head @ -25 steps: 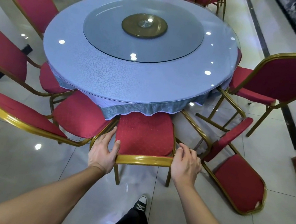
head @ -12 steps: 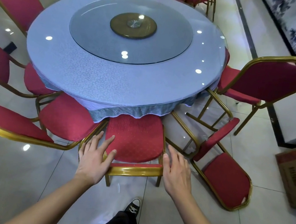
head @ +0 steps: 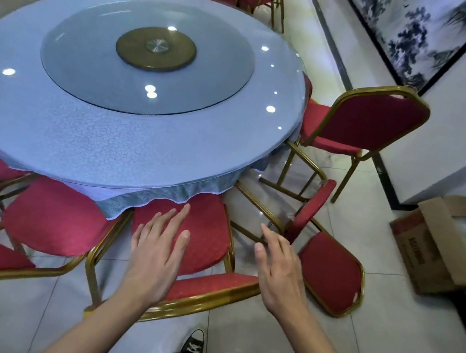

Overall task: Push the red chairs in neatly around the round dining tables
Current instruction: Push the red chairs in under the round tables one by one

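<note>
1. Clearly, both hands are hovering with fingers straight and spread, holding nothing: the left hand (head: 158,251) is floating over the seat and backrest of the near chair (head: 205,232), the right hand (head: 278,266) just past that chair's right edge. Whether either palm is touching the backrest rail, I cannot tell.
2. Both forearms are reaching forward from the bottom of the view, roughly parallel, wrists level and palms facing down.
3. That near chair is sitting with the front of its seat under the tablecloth hem of the round table (head: 86,136), so it is looking pushed in; I am judging this chair's step to be finishing.
4. Just right of the right hand, a fallen chair (head: 329,269) is lying on the floor on its back, legs pointing toward the table. Beyond it, an upright chair (head: 376,119) is standing at an angle near the table edge.
5. Next, the tipped chair is likely calling for a grip on its frame, a lift upright, then a straight push toward the table without catching its neighbours' legs.
6. Left of the near chair, another red chair (head: 53,219) is sitting close alongside.
</note>
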Demonstrator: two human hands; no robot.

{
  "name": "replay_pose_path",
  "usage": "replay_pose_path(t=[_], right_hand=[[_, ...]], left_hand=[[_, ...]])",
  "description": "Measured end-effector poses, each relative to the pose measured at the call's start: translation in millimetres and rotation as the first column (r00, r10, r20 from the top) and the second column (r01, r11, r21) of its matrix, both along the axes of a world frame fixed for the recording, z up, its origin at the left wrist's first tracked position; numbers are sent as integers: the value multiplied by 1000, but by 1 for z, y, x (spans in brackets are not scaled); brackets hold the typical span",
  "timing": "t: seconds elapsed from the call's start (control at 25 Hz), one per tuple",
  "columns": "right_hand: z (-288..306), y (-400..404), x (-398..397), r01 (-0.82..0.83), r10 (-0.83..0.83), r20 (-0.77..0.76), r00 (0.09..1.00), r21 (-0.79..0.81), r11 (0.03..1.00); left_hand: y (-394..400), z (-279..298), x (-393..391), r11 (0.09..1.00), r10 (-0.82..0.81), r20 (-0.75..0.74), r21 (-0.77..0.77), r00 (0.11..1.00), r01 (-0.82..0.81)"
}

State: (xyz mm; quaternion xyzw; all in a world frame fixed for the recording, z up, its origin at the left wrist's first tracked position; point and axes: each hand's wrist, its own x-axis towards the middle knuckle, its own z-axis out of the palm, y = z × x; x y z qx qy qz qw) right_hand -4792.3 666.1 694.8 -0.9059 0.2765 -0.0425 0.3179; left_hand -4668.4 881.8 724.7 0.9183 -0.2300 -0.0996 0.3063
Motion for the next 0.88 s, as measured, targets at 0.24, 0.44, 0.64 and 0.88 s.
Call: replay_pose_path(t=[0.24,0.44,0.64,0.88], right_hand=[[17,-25,-11,133,-133,81,988,3,991],[31,-56,-45,266,-264,110,958,-9,964],[39,-103,-93,381,-372,186,909,-12,924],[39,-180,-160,461,-448,209,869,-13,887]], left_hand=[[-41,13,4,986,-167,-12,-26,986,167],[-94,28,-9,942,-332,-13,-52,943,331],[-153,43,-40,886,-463,29,-6,886,464],[-250,49,-89,842,-540,24,19,841,540]])
